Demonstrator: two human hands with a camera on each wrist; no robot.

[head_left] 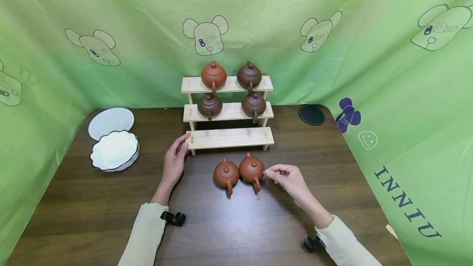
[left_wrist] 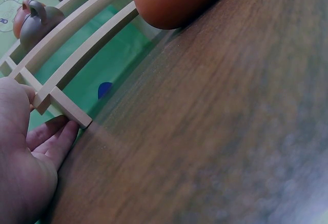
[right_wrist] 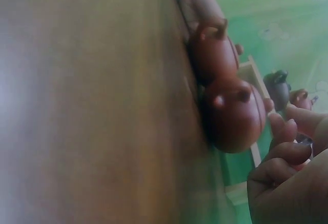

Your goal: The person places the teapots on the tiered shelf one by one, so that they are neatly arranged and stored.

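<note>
Two reddish-brown clay teapots stand side by side on the table, the left teapot (head_left: 226,174) and the right teapot (head_left: 252,169). My right hand (head_left: 287,180) is at the right teapot's side, fingers curled and thumb close to the index tip. Nothing shows between those fingers, and contact with the pot is unclear. At the left end of a three-tier wooden rack (head_left: 229,138), my left hand (head_left: 175,160) touches the lowest shelf's corner with extended fingers. In the left wrist view, some fingers (left_wrist: 59,139) lie beside the rack's end leg.
The upper tiers bear an orange-brown teapot (head_left: 213,75) and several dark brown teapots, one dark pot (head_left: 249,76) at top right. On the left are a scalloped white bowl (head_left: 114,151) and a white plate (head_left: 111,121). A black round coaster (head_left: 312,115) lies back right.
</note>
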